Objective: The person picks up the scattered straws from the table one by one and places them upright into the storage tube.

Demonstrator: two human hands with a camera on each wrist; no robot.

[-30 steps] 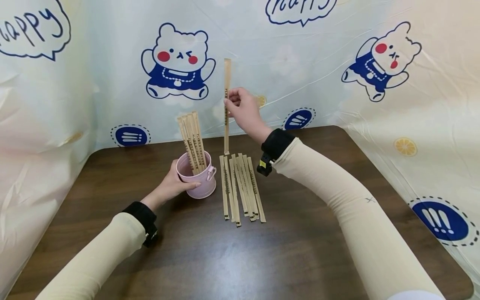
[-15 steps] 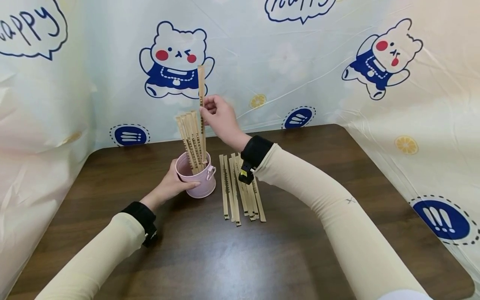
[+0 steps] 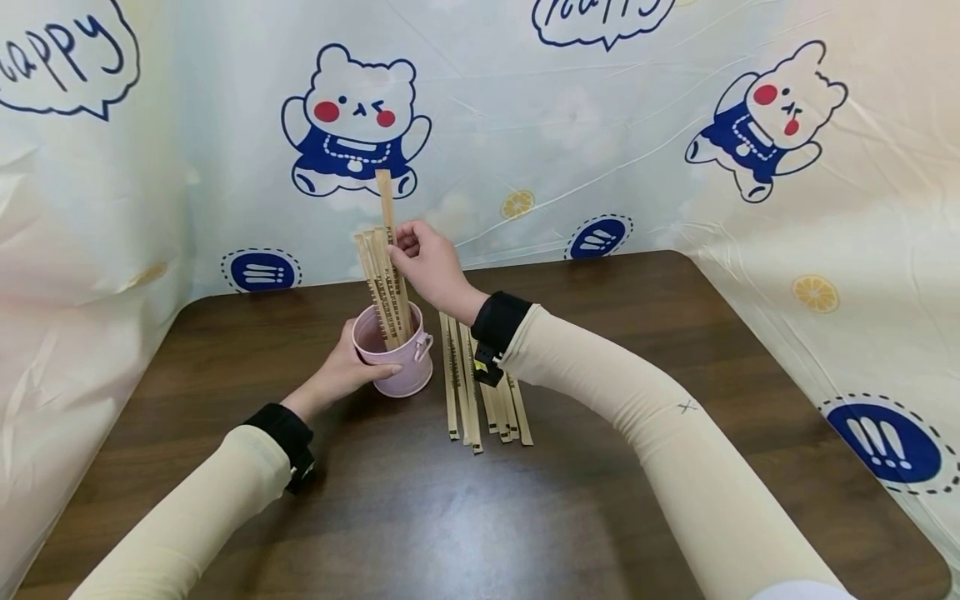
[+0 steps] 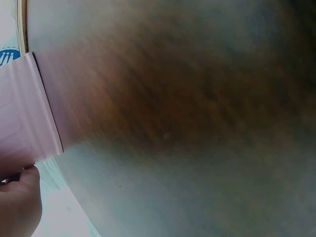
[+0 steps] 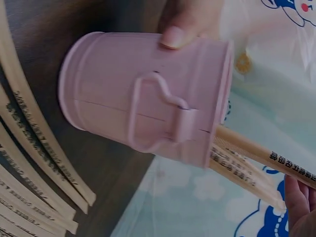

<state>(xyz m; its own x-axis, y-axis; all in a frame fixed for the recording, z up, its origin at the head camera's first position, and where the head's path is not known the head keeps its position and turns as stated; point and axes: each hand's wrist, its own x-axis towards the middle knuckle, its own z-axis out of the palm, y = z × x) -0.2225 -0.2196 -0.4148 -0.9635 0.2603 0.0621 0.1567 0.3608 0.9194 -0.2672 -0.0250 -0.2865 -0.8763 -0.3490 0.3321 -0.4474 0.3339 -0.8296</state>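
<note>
Our left hand [image 3: 345, 367] grips the side of a pink pail [image 3: 410, 379], with the thumb across its front. Our right hand [image 3: 431, 262] pinches one long paper packet [image 3: 385, 196] between thumb and fingers — its low end is inside the pail's rim and its top stands above the packets in the pail [image 3: 377, 283], which lean to the left. More loose packets [image 3: 452, 392] lie in a row on the brown table [image 3: 360, 533], just beside the pail. Our right wrist, with its black band [image 3: 504, 321], is in front of part of that row and hides it from the head view. The other black band [image 3: 283, 435] is on our left wrist, and cream sleeves [image 3: 600, 358] cover both arms. Behind the table hangs a pale sheet [image 3: 480, 83] with two bears [image 3: 356, 112] in blue and some orange slices [image 3: 815, 293].

Now the writing. Two bubbles on the sheet say "happy" — both run off the edge of the head view. Blue badges [image 3: 262, 271] show three white marks like "!!!". The packets have dark print, too small or blurry for us to read. A little "X" [image 3: 687, 407] is drawn on our right sleeve.
</note>
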